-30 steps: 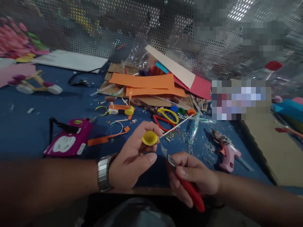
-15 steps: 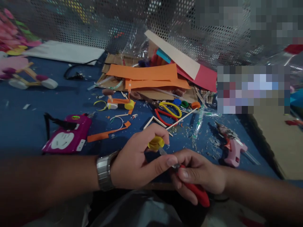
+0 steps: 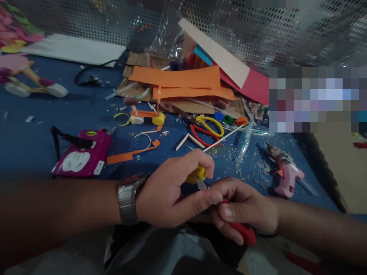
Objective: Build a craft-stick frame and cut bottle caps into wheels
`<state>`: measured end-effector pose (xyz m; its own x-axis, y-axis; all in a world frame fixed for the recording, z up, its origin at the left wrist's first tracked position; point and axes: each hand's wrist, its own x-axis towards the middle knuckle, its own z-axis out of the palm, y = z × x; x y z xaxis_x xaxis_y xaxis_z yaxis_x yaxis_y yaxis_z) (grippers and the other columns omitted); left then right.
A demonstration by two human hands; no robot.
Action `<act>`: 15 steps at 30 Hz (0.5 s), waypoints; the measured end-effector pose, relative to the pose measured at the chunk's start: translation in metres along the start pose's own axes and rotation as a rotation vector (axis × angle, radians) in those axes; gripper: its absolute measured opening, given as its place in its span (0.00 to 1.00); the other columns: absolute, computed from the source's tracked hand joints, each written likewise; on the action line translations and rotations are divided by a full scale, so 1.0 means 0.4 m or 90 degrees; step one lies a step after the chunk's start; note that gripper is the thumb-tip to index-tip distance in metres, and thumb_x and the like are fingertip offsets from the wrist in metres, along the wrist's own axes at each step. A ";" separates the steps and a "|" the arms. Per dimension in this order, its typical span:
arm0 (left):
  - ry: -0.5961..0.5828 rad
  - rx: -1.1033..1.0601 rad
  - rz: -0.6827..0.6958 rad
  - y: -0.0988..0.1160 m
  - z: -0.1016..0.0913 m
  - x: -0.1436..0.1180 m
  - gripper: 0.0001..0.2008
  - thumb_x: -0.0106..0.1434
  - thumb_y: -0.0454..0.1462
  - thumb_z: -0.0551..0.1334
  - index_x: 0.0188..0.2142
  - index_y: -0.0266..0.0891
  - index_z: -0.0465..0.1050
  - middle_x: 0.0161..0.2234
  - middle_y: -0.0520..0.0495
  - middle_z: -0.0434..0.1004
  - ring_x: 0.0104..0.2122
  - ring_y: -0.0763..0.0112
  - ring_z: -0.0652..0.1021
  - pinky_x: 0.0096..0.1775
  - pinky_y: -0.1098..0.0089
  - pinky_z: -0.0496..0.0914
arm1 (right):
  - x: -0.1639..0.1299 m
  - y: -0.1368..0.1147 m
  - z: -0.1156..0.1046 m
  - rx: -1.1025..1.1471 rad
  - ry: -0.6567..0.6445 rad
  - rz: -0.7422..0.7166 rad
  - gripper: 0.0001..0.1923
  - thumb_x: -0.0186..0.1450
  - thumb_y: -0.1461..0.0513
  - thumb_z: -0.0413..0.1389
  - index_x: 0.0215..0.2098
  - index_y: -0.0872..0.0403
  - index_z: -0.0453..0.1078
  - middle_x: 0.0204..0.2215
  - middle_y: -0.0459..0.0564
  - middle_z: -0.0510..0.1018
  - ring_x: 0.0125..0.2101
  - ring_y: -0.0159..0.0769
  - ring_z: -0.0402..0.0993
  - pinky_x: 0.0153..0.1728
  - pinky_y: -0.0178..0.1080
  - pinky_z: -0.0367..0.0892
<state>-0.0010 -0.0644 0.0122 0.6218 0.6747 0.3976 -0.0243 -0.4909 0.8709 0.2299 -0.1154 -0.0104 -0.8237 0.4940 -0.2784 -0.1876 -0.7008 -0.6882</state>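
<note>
As knife (image 3: 247, 233) slants, blade (image 3: 202, 185) leftward, cap (image 3: 196, 174) (yellow)

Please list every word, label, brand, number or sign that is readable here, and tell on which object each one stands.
No text can be read.
Purple device: its green mark and white corner label are too small and blurred.
Pink glue gun: any marking on its switch is too small.
Yellow cap, red-handled knife: no lettering visible.

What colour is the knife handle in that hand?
The knife handle is red, seen best in the head view.
</note>
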 end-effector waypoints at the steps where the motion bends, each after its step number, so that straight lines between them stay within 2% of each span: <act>1: -0.004 0.001 0.003 -0.001 -0.001 0.000 0.11 0.75 0.44 0.66 0.45 0.42 0.67 0.33 0.55 0.69 0.27 0.74 0.68 0.30 0.71 0.66 | 0.000 0.000 0.000 0.000 0.000 0.002 0.20 0.74 0.49 0.66 0.37 0.56 0.73 0.17 0.40 0.73 0.14 0.25 0.65 0.17 0.26 0.62; 9: -0.037 0.023 0.026 -0.008 -0.002 0.004 0.13 0.80 0.48 0.61 0.46 0.40 0.68 0.36 0.52 0.73 0.29 0.74 0.71 0.32 0.71 0.67 | -0.001 0.002 0.001 0.011 0.011 0.019 0.22 0.73 0.46 0.67 0.35 0.56 0.73 0.16 0.40 0.73 0.13 0.25 0.64 0.16 0.26 0.61; 12: -0.024 0.007 0.019 -0.008 0.001 0.001 0.13 0.79 0.48 0.62 0.45 0.41 0.68 0.36 0.52 0.74 0.30 0.73 0.72 0.32 0.71 0.67 | 0.000 0.001 0.002 0.006 0.019 0.019 0.22 0.73 0.46 0.67 0.36 0.56 0.73 0.16 0.39 0.72 0.14 0.25 0.64 0.17 0.26 0.61; 15: -0.008 -0.056 -0.005 -0.009 0.007 -0.005 0.12 0.77 0.45 0.66 0.46 0.41 0.68 0.33 0.55 0.71 0.27 0.76 0.70 0.29 0.72 0.66 | 0.000 -0.002 0.004 0.003 0.014 0.005 0.21 0.72 0.47 0.68 0.36 0.56 0.73 0.17 0.39 0.72 0.14 0.25 0.65 0.17 0.27 0.62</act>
<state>0.0002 -0.0656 0.0076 0.6323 0.6712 0.3870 -0.0867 -0.4350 0.8962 0.2294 -0.1156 -0.0088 -0.8129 0.4998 -0.2989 -0.1835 -0.7070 -0.6830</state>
